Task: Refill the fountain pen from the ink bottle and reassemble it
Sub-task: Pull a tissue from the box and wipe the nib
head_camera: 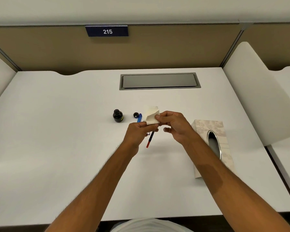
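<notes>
1. The left hand [137, 133] grips the pen [150, 138], a thin dark stick with a red end, with its fingers curled round the upper part.
2. The pen is held in the air over the middle of the white desk [57, 131]. Its long axis runs nearly toward and away from the person. The red end points down toward the person and slightly left, and the far end is hidden.
3. The right hand [174, 124] pinches a folded white tissue [151, 117] between thumb and forefinger, over the pen's far end.
4. Beyond the hands an ink bottle [117, 116] stands upright and open. Its label is too small to read.
5. Right of the bottle lie a black bottle cap [136, 115] and, just beside it, a blue barrel [139, 118] lying lengthwise away from the person.
6. A pale tissue box [213, 131] lies on the desk at the right, with its oval opening facing up.
7. A dark blue sign [107, 31] on the back partition reads "215" in white.
</notes>
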